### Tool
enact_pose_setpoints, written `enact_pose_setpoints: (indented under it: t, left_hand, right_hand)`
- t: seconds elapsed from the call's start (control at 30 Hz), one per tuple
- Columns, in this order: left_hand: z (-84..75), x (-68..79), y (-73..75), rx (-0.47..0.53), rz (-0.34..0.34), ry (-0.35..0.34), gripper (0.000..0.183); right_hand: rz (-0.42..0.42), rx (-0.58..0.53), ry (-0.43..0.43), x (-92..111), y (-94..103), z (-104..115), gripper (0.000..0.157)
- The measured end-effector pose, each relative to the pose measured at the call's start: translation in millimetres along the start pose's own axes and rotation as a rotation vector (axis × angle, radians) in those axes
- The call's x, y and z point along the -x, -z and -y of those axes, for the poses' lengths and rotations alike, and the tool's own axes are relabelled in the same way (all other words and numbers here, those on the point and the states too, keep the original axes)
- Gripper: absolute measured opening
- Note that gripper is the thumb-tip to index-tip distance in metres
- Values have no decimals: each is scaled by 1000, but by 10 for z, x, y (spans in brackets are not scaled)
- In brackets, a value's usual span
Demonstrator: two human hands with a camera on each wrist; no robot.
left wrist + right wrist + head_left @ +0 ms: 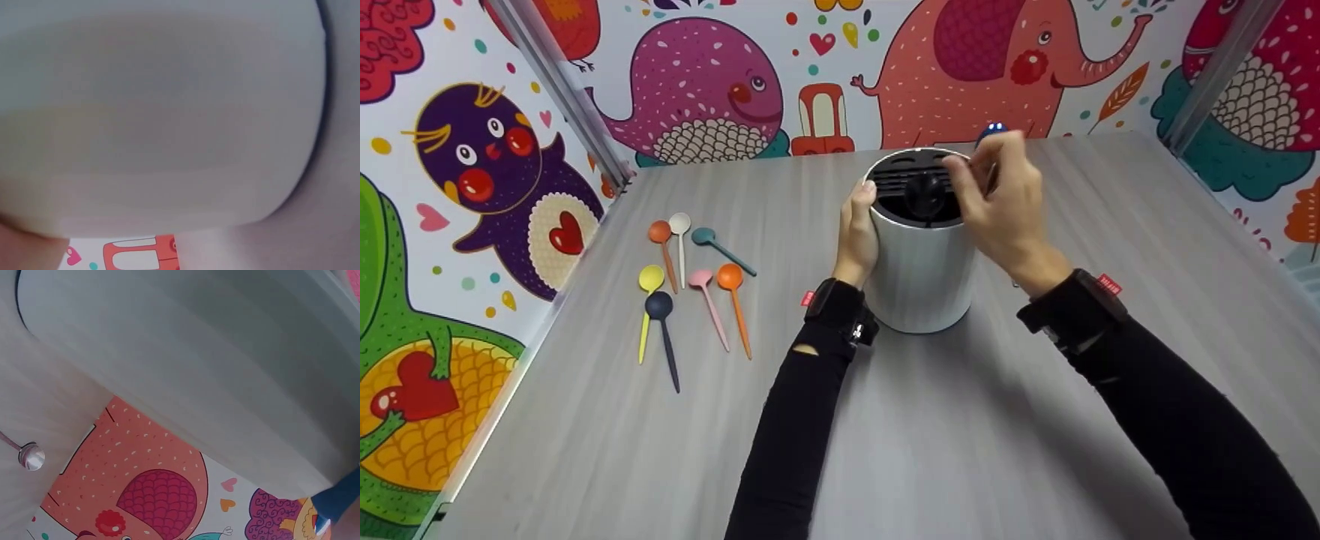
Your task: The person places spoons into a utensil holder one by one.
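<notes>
A white cylindrical utensil holder (924, 277) with a black slotted top (896, 180) stands upright on the table. My left hand (858, 232) grips its left side, thumb by the rim. Its wall fills most of the left wrist view. A rounded black piece (925, 195) sits in the top's front opening. Over the right of the rim, my right hand (1009, 210) pinches a slim dark blue item. Its shiny rounded end (992, 131) shows behind the fingers, and a blue part (339, 498) appears in the right wrist view. I cannot tell its kind.
Several coloured spoons lie to the left, among them an orange spoon (730, 277), a dark navy spoon (660, 306) and a teal spoon (705, 237). A metal spoon (32, 457) lies right of the holder. Cartoon-printed panels (697, 82) wall the table at back and sides.
</notes>
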State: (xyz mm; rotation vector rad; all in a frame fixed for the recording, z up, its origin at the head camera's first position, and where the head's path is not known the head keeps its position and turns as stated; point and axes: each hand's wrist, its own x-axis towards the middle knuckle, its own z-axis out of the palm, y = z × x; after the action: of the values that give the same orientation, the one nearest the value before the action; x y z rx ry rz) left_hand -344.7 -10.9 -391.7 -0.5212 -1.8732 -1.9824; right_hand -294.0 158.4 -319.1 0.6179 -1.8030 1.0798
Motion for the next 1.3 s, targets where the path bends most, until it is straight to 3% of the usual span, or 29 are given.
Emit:
enact_pose_setpoints:
  t: [0.2,0.4,0.63,0.83,1.1,1.3]
  left_hand:
    - [-2,10,-11,7,-14,0,67]
    - [-15,-3,-19,-6,-15,28,71]
    - [-31,-23,-22,-10,-15,31,71]
    - [-32,-14,-25,-3,-25,58,74]
    - [-7,-5,-12,-9,-7,9,70]
    - [-3,0,-9,-4,-6,1,68]
  right_hand:
    - [53,117,182,51,-14,-85,25]
    - [64,305,275,31,50,-146,20]
    - [152,411,234,36,92,-160,24]
    - [181,412,214,86,125,-175,43]
    - [38,282,215,130,145,-242,58]
    - [6,246,101,94,221,-343,45]
